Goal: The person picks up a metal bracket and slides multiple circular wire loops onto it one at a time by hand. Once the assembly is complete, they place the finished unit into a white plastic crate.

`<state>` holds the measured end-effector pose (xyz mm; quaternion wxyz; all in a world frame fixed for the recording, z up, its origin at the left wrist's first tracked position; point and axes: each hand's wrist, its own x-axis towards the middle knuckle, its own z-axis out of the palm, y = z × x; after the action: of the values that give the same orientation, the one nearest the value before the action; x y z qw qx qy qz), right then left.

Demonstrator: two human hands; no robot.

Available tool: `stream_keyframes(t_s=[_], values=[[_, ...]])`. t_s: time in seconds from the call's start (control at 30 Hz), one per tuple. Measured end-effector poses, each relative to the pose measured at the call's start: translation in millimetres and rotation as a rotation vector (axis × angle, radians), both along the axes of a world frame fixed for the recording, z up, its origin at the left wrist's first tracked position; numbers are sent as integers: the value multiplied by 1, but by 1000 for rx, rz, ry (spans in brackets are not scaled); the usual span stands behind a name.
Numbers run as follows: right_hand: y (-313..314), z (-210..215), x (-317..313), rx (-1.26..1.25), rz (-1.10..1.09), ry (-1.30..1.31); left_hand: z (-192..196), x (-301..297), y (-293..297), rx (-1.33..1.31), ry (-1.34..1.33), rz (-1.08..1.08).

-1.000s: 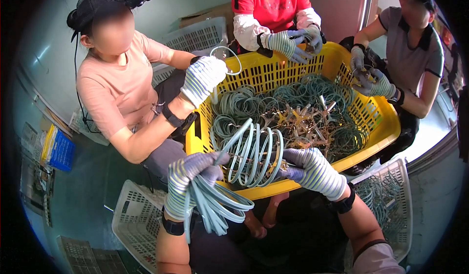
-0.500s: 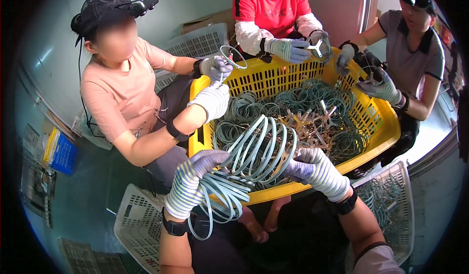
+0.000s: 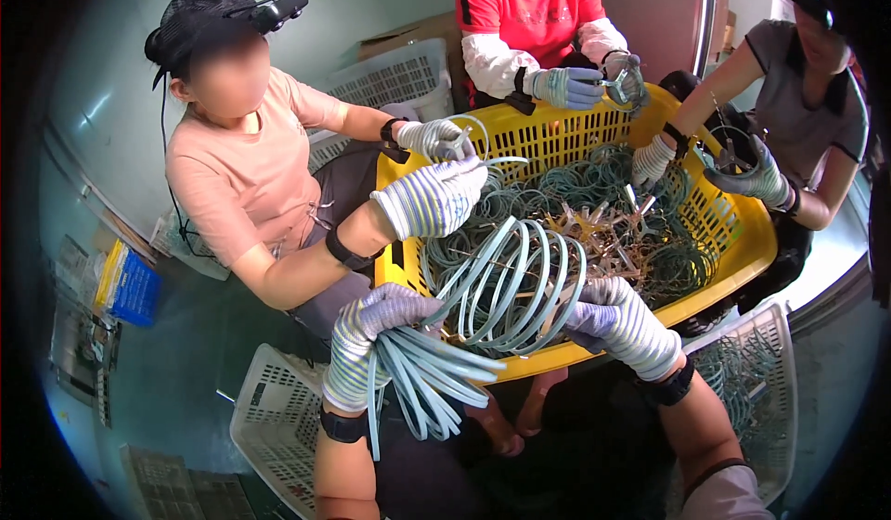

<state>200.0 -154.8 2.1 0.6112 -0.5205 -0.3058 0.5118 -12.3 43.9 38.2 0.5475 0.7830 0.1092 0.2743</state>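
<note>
My left hand [image 3: 369, 344], in a striped knit glove, is closed around a bunch of pale blue-green rings [image 3: 429, 381]. The lower part of the bunch hangs below the fist. More thin rings [image 3: 520, 279] fan out in a row between my two hands, above the near side of the yellow basket [image 3: 756, 242]. At the right end of this row, my gloved right hand [image 3: 629, 330] grips the rings with bent fingers; its fingertips are partly hidden. Below lie tangled rings [image 3: 566, 186] and small silver-and-copper metal pieces [image 3: 603, 242].
Three people work around the basket: one in a peach shirt [image 3: 246, 167] at left, one in red [image 3: 529, 10] at the far side, one in grey [image 3: 807, 84] at right. White crates [image 3: 269, 427] stand beside me at left and right; the right crate [image 3: 784, 372] holds more rings.
The hanging part of my bunch has swung and spread to the right. The person at right has lowered a hand into the basket. The left person's hands moved right with a ring.
</note>
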Motion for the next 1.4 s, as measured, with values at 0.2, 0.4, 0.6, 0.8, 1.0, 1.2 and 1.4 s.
stream_keyframes(t_s=[0.2,0.4,0.6,0.8,1.0,1.2,1.4], values=[[0,-3,-3,1,20,74,0,0,-12,91,67,191],[-1,-3,-5,5,27,52,-7,0,-15,475,-93,205],[-1,-4,-4,0,51,58,-5,6,-11,949,-117,303],[0,-7,-7,39,80,29,2,8,-16,1039,-121,335],[2,-6,-7,-2,121,-15,1,9,-18,1126,-119,384],[3,-6,-8,2,130,-25,7,5,-18,1281,-117,340],[-1,8,-8,-28,113,-23,-22,-7,-6,-241,-453,-1]])
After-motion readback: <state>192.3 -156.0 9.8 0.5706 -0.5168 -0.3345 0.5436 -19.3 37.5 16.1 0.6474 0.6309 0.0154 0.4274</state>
